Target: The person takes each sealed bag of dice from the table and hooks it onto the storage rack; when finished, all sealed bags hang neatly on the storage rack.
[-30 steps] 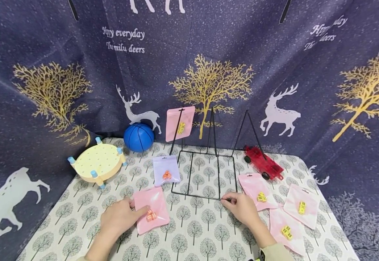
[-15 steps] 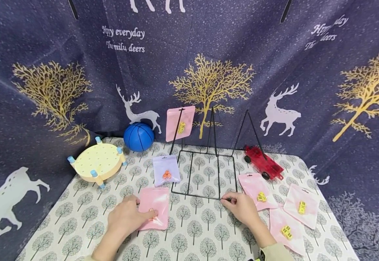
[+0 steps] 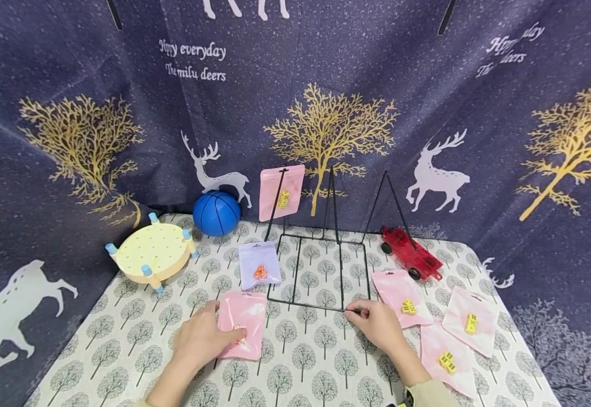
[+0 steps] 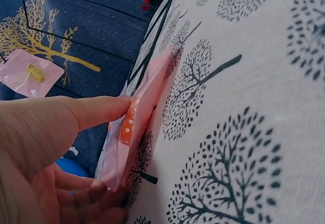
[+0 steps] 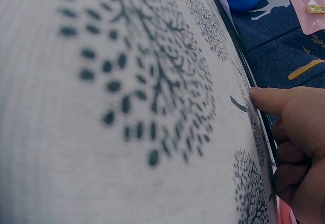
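Observation:
A pink zip bag with orange dice [image 3: 252,316] lies at the front middle of the table. My left hand [image 3: 201,336] pinches it, its thumb [image 4: 104,109] over the dice and its fingers at the bag's left edge. My right hand [image 3: 377,325] grips the front bar of a black wire display rack [image 3: 305,306]; in the right wrist view the index finger or thumb tip lies along the bar, other fingers curled. On the rack's left prong hangs a pink bag with yellow dice [image 3: 270,195]. A lilac bag with orange dice [image 3: 250,263] lies beside the rack's base.
Several pink bags with yellow dice [image 3: 470,299] lie at the right, next to my right forearm. A red toy chassis with black wheels [image 3: 409,251] stands behind them. At back left are a blue ball [image 3: 216,213] and a yellow round pegged stand [image 3: 153,254].
My left hand has shifted right and slightly up along the table, and the pink bag under its thumb has turned straighter. The right hand and the rack have stayed put.

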{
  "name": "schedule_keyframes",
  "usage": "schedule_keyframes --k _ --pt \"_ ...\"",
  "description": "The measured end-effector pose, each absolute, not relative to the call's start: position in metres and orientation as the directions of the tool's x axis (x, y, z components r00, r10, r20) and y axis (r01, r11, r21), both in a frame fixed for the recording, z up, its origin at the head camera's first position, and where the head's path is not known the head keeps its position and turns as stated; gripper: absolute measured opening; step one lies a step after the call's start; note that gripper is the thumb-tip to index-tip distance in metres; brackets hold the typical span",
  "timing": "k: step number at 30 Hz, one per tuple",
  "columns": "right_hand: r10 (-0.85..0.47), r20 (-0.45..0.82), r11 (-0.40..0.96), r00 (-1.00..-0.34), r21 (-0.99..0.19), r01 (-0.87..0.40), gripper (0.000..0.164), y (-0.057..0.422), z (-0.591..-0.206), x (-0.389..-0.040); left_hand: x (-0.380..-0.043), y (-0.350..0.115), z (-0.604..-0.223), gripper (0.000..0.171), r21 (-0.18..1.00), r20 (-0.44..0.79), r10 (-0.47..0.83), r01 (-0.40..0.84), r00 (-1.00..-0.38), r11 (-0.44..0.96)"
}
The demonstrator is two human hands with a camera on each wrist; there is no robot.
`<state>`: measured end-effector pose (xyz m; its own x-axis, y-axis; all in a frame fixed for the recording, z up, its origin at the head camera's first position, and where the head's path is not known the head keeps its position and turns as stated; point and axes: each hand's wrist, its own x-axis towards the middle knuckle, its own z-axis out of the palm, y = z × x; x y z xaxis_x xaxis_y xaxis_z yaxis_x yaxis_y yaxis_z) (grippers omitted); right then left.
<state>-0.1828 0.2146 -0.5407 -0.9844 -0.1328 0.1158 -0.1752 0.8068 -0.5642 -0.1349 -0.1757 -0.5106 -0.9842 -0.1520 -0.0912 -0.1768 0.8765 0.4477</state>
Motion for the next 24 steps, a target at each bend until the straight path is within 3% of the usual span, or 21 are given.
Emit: schedule_keyframes --k 8,24 --pt "-0.132 0.111 0.812 -0.985 -0.558 -0.172 0.01 0.215 -0.542 -0.183 -0.138 -0.178 -0.522 0.11 0.567 -0.083 -0.124 -0.149 -0.989 0.81" --pt "-0.133 0.106 0.809 -0.985 -0.563 -0.17 0.01 0.214 -0.541 -0.183 -0.133 -0.18 -0.52 0.077 0.773 -0.154 -0.06 -0.158 -0.986 0.614"
